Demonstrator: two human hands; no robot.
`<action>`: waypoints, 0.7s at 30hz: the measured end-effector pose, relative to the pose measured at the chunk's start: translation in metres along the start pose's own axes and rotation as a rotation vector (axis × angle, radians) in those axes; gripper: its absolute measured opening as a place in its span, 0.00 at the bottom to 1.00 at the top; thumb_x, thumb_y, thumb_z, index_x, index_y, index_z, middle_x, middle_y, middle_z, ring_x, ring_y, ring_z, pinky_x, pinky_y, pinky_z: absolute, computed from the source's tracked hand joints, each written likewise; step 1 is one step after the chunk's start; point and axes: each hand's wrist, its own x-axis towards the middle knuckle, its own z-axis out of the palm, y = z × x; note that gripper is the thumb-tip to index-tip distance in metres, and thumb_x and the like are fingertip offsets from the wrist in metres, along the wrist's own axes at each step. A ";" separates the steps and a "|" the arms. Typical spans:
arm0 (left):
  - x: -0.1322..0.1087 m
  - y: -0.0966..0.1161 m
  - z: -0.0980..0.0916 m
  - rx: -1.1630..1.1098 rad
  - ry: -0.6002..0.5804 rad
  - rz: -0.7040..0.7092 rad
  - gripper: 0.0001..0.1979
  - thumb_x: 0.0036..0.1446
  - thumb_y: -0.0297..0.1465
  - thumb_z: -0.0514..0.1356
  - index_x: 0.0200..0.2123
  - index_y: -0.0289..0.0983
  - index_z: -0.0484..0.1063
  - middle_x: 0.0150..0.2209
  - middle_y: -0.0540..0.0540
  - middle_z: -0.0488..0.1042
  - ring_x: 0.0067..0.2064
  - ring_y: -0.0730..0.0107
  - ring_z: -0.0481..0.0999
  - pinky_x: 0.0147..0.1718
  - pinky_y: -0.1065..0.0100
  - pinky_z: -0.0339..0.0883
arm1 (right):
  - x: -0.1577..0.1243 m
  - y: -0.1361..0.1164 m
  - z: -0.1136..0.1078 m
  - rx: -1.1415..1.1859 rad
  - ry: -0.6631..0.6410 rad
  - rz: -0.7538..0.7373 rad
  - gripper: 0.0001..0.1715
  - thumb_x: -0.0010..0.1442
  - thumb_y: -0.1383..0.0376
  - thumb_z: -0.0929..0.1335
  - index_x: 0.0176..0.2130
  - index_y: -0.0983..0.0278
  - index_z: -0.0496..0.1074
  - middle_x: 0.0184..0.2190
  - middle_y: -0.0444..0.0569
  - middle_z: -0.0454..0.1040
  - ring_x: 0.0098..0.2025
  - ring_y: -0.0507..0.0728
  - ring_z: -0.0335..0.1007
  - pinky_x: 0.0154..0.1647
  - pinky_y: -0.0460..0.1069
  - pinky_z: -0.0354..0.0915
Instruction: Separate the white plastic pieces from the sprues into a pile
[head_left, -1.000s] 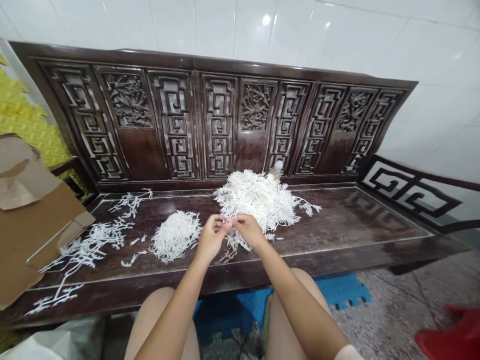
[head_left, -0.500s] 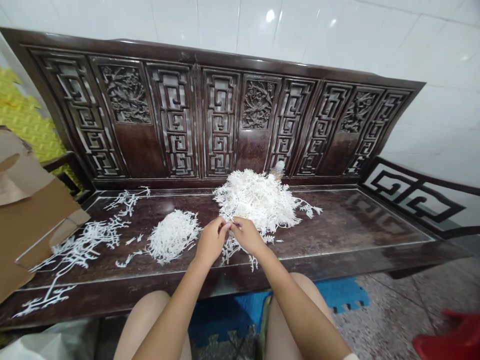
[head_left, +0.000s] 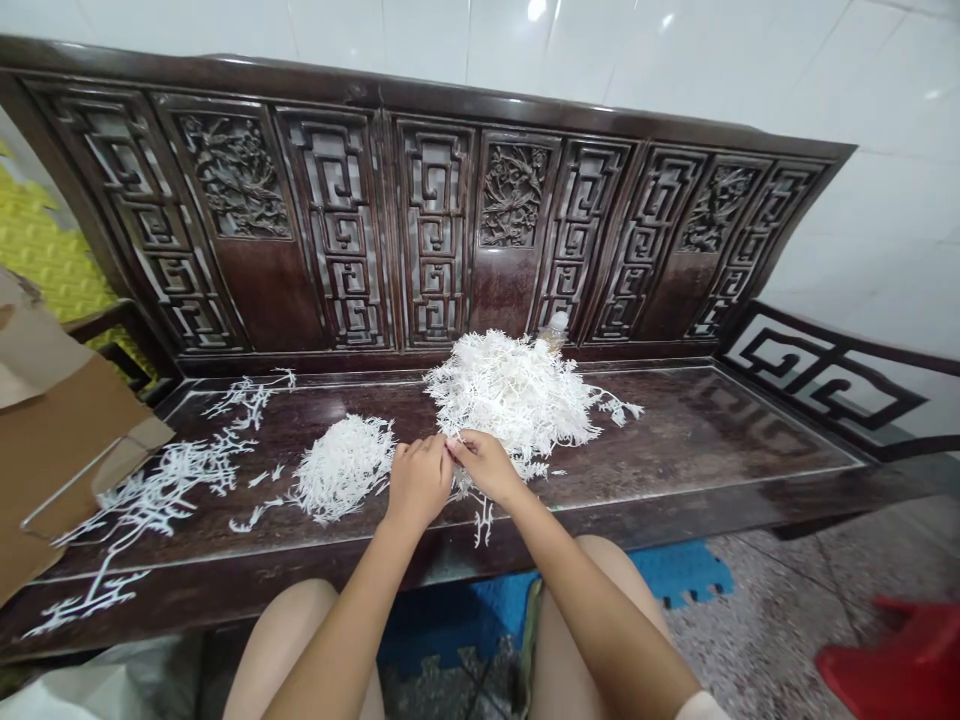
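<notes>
My left hand [head_left: 417,482] and my right hand [head_left: 486,465] meet over the seat of a dark carved wooden bench [head_left: 697,450], fingers pinched together on a white branched plastic piece [head_left: 480,515] that hangs below them. Just behind my hands lies a large heap of white branched pieces [head_left: 517,395]. A smaller pile of fine white bits [head_left: 341,478] sits left of my left hand. Stripped white stalks [head_left: 157,495] are strewn further left.
A brown cardboard box [head_left: 52,440] leans at the bench's left end. A small clear bottle [head_left: 553,332] stands behind the big heap. My bare knees are below, over blue foam mat [head_left: 675,575]. A red object [head_left: 900,665] lies on the floor at right.
My hands have stayed pinched together on the white piece and sunk a little toward the seat; the piece's lower end now dangles lower. The view tilted slightly.
</notes>
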 end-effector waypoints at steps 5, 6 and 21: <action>0.000 0.002 0.004 0.062 0.007 0.024 0.15 0.59 0.31 0.42 0.36 0.37 0.67 0.33 0.43 0.72 0.35 0.64 0.68 0.36 0.64 0.51 | 0.000 -0.001 -0.003 -0.110 0.050 -0.028 0.16 0.55 0.59 0.58 0.20 0.63 0.59 0.18 0.42 0.59 0.24 0.50 0.54 0.26 0.45 0.51; 0.000 0.002 0.005 0.078 0.002 0.024 0.15 0.58 0.30 0.42 0.35 0.37 0.67 0.33 0.43 0.72 0.35 0.64 0.68 0.36 0.64 0.50 | 0.000 0.000 -0.003 -0.136 0.051 -0.033 0.15 0.54 0.60 0.58 0.20 0.63 0.58 0.17 0.42 0.58 0.23 0.50 0.53 0.26 0.45 0.50; 0.001 0.013 0.002 -0.250 -0.099 0.074 0.13 0.52 0.25 0.45 0.20 0.37 0.63 0.25 0.47 0.68 0.31 0.67 0.66 0.31 0.68 0.53 | 0.016 0.033 -0.002 -0.316 0.331 0.188 0.12 0.49 0.64 0.59 0.18 0.63 0.61 0.16 0.44 0.62 0.21 0.50 0.51 0.24 0.46 0.46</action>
